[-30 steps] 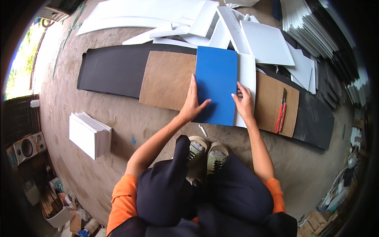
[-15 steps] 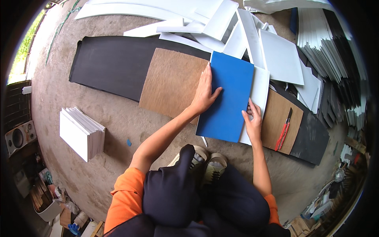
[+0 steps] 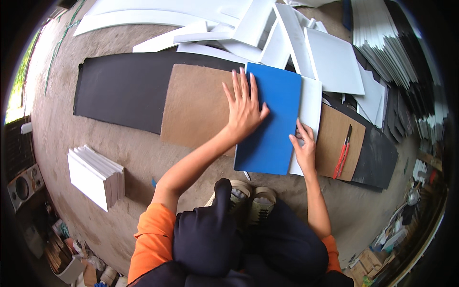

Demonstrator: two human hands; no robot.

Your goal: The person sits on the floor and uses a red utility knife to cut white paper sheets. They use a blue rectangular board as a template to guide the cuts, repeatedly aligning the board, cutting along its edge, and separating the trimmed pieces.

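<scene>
The blue panel (image 3: 272, 126) lies over a white board (image 3: 310, 110), between the left hand (image 3: 245, 114) and right hand (image 3: 305, 150), its near end at the black mat's (image 3: 124, 91) near edge. Left: palm down, fingers spread across the panel's left edge. Right: fingers curled at the right edge; pinch cannot be determined.

A stained grey-brown floor (image 3: 119, 225) under my feet
On it I have a long black sheet (image 3: 119, 91) spread crosswise before my greenish laced shoes (image 3: 260, 203), a stack of white rectangular boards (image 3: 95, 179) to my left, a small blue scrap (image 3: 153, 182) near it, and a loose heap of flat white pieces (image 3: 334, 60) beyond.
</scene>
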